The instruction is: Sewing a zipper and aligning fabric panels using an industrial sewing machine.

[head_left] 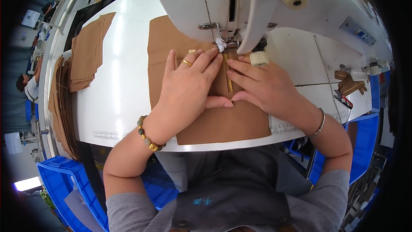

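Observation:
A brown fabric panel lies flat on the white sewing table, partly under the head of a sewing machine. A gold-toothed zipper runs along the panel toward the presser foot. My left hand presses on the panel left of the zipper, fingers stretched out toward the foot. On the zipper's right side rests my right hand, its fingers extended on the fabric. Both thumb tips nearly meet below the zipper's near end. The needle point is hard to make out.
Stacked brown fabric pieces lie at the table's left, beside a hanging pile of brown panels. Red-and-black snips and brown scraps sit at right. Blue bins stand below the table. Another person is far left.

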The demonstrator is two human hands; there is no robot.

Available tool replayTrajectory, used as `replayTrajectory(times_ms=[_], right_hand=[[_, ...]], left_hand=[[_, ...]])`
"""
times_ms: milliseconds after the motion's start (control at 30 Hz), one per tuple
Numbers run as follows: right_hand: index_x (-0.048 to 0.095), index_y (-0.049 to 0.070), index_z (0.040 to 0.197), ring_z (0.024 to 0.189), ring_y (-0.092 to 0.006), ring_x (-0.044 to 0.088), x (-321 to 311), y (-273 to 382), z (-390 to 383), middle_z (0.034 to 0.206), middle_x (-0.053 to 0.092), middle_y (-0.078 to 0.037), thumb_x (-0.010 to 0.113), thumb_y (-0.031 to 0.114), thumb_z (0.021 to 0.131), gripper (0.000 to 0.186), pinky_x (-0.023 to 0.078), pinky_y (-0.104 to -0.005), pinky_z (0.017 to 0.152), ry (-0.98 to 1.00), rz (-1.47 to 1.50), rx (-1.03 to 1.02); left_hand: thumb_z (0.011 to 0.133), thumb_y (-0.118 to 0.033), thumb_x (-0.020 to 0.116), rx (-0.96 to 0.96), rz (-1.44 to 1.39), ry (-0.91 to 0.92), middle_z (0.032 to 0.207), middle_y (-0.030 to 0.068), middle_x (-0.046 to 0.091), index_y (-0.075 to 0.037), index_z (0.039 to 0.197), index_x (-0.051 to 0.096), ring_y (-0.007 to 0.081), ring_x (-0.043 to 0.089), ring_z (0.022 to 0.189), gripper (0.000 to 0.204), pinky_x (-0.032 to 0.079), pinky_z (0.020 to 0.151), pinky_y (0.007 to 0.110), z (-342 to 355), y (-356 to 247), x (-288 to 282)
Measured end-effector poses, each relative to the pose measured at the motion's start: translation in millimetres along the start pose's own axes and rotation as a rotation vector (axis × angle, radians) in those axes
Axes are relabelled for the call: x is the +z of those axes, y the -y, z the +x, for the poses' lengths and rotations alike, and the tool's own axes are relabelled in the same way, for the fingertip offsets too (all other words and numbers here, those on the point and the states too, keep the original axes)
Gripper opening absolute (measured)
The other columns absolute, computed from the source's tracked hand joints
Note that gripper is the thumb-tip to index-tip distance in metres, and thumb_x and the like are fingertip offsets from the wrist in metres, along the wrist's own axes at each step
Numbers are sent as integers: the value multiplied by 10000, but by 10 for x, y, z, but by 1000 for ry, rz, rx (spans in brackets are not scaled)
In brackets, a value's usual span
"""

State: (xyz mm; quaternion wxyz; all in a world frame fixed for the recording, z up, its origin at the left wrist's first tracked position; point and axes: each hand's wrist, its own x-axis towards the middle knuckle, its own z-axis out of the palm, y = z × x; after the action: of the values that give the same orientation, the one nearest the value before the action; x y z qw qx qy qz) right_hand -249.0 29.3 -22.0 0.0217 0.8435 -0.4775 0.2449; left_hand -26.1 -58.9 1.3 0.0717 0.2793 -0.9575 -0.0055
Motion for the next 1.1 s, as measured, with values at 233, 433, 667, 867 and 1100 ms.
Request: replayTrajectory(times_ms=[233, 433, 667, 867, 1100], right_hand=[[721, 68, 1077, 1079, -274, 653, -72, 26, -49, 1181, 676, -76, 839, 294, 740, 422, 566, -401, 890, -31, 113, -54], [715, 60, 1054, 1061, -251, 657, -112, 62, -72, 1142, 673, -60, 845, 272, 715, 421, 565, -383, 873, -2, 136, -38], [713, 57, 1051, 1056, -246, 654, -95, 92, -44, 1137, 671, -58, 840, 270, 717, 415, 563, -383, 870, -10, 110, -37], [707, 74, 1099, 1046, -236, 644, -41, 14, 20, 1141, 668, -30, 832, 278, 739, 432, 553, -379, 878, -4, 59, 2], [717, 91, 1128, 1002, -221, 635, 1, -62, 66, 1143, 670, -6, 829, 282, 760, 429, 554, -373, 860, -30, 25, 17]], left_hand=[[746, -581, 787, 29, -113, -128, 1413, 84, 649, -51, 1342, 679, 328, 575, 1359, 804, 440, 1143, 515, -131, -71, 73], [771, -371, 839, 64, -211, -190, 1269, 89, 724, -62, 1219, 753, 327, 670, 1244, 552, 552, 1021, 415, -219, -159, 67], [791, -358, 829, 78, -183, -177, 1279, 82, 723, -82, 1225, 758, 317, 661, 1266, 519, 528, 1052, 480, -168, -131, 46], [821, -351, 816, 83, -154, -198, 1295, 78, 719, -85, 1243, 756, 301, 651, 1287, 503, 522, 1059, 477, -33, -1, 110], [852, -312, 815, 50, -210, -233, 1320, 93, 711, -69, 1258, 744, 305, 645, 1300, 478, 539, 1044, 396, -14, 12, 174]])
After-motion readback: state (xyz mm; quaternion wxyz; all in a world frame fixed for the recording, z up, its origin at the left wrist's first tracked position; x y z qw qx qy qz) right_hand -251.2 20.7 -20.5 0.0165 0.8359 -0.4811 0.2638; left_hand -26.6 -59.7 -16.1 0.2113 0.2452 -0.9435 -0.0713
